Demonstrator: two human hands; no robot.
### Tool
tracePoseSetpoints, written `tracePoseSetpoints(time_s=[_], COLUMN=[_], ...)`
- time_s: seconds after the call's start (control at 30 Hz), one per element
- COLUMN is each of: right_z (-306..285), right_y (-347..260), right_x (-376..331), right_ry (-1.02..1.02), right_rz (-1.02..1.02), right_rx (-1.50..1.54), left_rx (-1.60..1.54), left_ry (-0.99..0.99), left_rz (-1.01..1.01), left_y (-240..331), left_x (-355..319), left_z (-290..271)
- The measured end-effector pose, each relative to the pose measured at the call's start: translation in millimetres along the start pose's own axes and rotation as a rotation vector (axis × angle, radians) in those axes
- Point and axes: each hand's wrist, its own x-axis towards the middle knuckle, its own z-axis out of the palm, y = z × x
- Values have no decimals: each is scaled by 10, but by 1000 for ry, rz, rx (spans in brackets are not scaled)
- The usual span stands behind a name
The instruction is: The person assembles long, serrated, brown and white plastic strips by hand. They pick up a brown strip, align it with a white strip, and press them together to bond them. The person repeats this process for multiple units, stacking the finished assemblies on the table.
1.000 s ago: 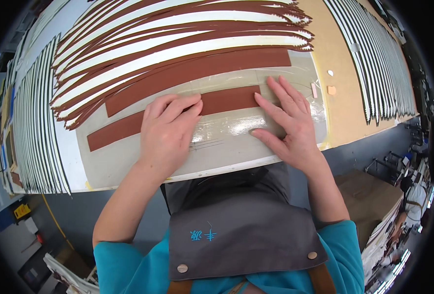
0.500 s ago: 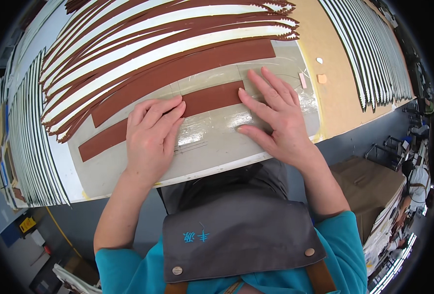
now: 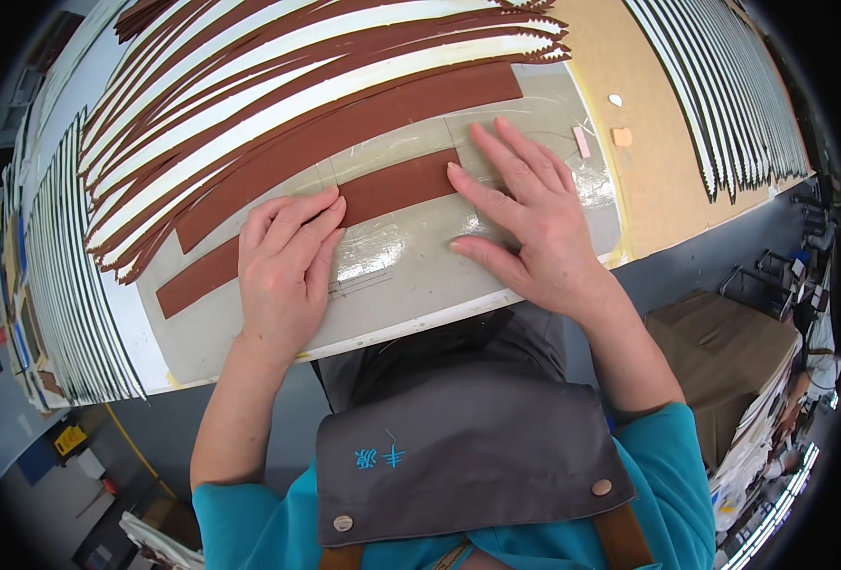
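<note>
A flat brown strip [image 3: 396, 190], leather-like, lies slantwise on the grey cutting mat [image 3: 392, 261]. My left hand [image 3: 283, 266] presses on its middle, with fingers bent and the thumb drawn in against them at the strip's edge. Part of the strip is hidden under that hand. At the strip's right end, the index fingertip of my right hand [image 3: 544, 223] touches the corner. Its other fingers are stretched and spread, the thumb resting apart on the mat. Beyond lies a longer brown strip [image 3: 373, 123], parallel and untouched.
Many white strips with brown zigzag-ended borders [image 3: 496, 47] cover the table's far side. Dark-edged white strips hang at the left [image 3: 74, 275] and right [image 3: 724, 104]. A pink piece [image 3: 582, 142] and an orange piece [image 3: 622, 137] lie right. A brown-covered stack [image 3: 719, 356] stands beside the table.
The whole view has shifted and turned slightly. Both hands keep their places on the brown strip.
</note>
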Motion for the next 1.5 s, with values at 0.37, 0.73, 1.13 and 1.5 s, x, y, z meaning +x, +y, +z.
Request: tracePoseSetpoints(time_s=[0.37,0.73,1.13,1.5], right_z=[-43,11,-199,-597], right_y=[-39,-53,251,1204], right_x=[49,30,-3,-208], right_ry=[-32,-52,283,342], right_rz=[-47,-25,179,727], right_rx=[-7,-65,316,-96], left_rx=[29,106,88,65], left_ry=[-35,-113,-56,-117], left_rz=[11,-103,-136,-135], left_y=[-9,145,105,98], left_x=[-41,-288,-305,-315], left_z=[-23,-74,-5,-14])
